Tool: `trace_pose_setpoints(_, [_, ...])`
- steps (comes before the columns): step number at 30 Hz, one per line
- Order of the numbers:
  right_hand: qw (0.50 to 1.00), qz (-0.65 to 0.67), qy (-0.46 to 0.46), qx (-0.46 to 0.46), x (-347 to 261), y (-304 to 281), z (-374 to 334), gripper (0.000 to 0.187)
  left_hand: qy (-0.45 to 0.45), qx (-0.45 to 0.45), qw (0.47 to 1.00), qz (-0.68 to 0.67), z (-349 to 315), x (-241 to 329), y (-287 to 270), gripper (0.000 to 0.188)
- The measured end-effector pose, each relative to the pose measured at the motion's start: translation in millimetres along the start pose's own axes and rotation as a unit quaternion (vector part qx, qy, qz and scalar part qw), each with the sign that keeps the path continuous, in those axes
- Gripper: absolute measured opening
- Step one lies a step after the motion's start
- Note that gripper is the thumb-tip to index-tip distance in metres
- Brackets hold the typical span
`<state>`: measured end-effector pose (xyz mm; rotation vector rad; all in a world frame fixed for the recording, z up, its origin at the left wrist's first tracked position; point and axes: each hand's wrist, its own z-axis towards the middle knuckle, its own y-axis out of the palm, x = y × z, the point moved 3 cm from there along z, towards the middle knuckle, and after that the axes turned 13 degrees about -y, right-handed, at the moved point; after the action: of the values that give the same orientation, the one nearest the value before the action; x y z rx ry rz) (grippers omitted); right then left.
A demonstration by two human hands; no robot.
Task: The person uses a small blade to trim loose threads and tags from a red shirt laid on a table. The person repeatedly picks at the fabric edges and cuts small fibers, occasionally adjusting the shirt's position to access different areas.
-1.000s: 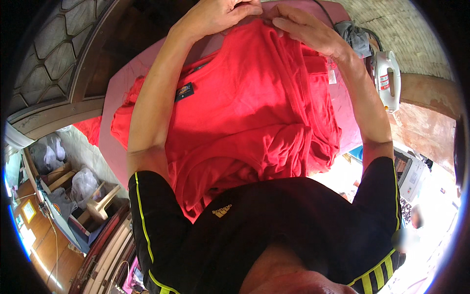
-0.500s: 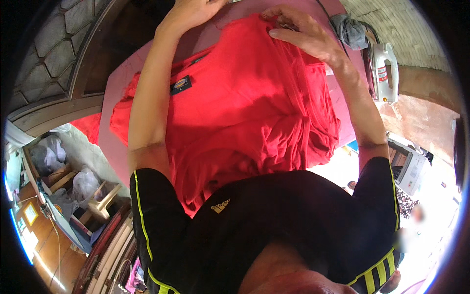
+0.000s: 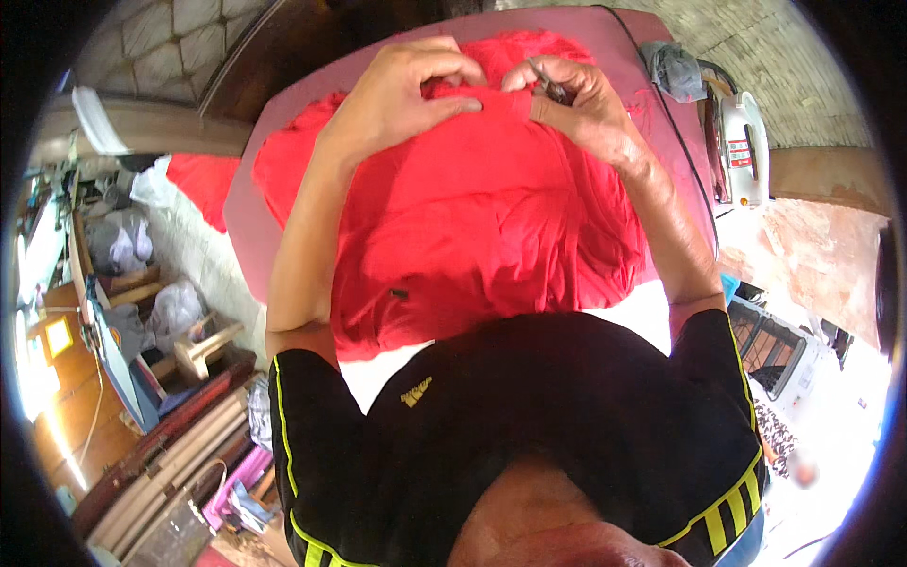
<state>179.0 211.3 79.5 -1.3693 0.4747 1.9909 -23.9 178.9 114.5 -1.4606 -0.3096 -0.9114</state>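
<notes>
A red shirt (image 3: 444, 208) lies rumpled over the pink table, with a small dark tag (image 3: 400, 294) near its lower left. At its far edge, my left hand (image 3: 402, 94) pinches the cloth between thumb and fingers. Facing it, my right hand (image 3: 590, 109) grips a raised fold of the same cloth between thumb and forefinger. A small dark metal tool, seemingly thread snips (image 3: 551, 87), is tucked in the right hand's fingers; part of it is hidden.
The pink tabletop (image 3: 248, 213) shows around the cloth. A white iron (image 3: 744, 146) stands off the right edge, near a grey cloth bundle (image 3: 675, 71) and a dark cord (image 3: 675, 142). Plastic bags (image 3: 175, 307) and wooden pieces (image 3: 203, 350) crowd the lower left.
My left hand has come down and right onto the cloth. The right hand has closed on a fold. The shirt has shifted and its neck label no longer shows.
</notes>
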Motion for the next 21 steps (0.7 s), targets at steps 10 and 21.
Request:
trace_pose_setpoints(10, [0.991, 0.076, 0.056, -0.098, 13.1, 74.3, -93.0, 0.022, -0.036, 0.245, 0.966, 0.081, -170.6, 40.2, 73.6, 0.024])
trace_pose_setpoints(21, [0.976, -0.112, 0.038, -0.182, 2.4, 106.9, -124.2, 0.018, -0.205, 0.342, 0.917, 0.0, -270.9, 39.2, 147.3, 0.017])
